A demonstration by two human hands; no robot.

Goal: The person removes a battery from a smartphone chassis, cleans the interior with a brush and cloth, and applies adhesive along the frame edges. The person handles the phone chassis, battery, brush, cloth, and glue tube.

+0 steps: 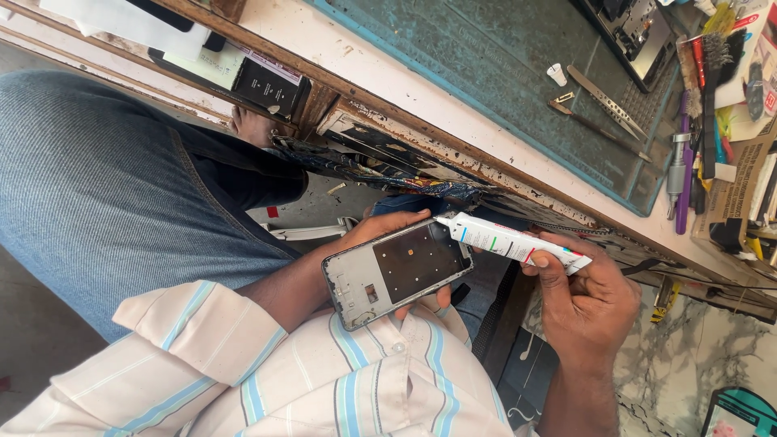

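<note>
My right hand [587, 303] is closed on a white glue tube [511, 241], thumb on top near its tail end and the fingers wrapped beneath. The nozzle points left and sits right at the upper right corner of the phone frame [396, 271]; whether tip and edge touch I cannot tell from here.

My left hand [380, 235] cradles the frame from below, fingers curling up along its far edge and a fingertip showing under the near edge. The frame is held over my lap, in front of the bench [421, 89], tilted, its open inner side facing up. A dark square panel fills the middle, with small cutouts toward the left end.

I judge the frame light and stiff but thin, apt to bend or scratch if squeezed across the middle, so it is best held by the long edges, as it is now. The tube looks soft and light; pressure near the tail should push glue out, so a grip there wants a gentle squeeze.

Beyond the hands, my striped sleeve [202, 340] and jeans [105, 186] fill the left. On the bench lies a green mat [502, 65] with tweezers [607, 101], a small white cap [557, 74], and a purple screwdriver [682, 174] just off its right edge.
</note>
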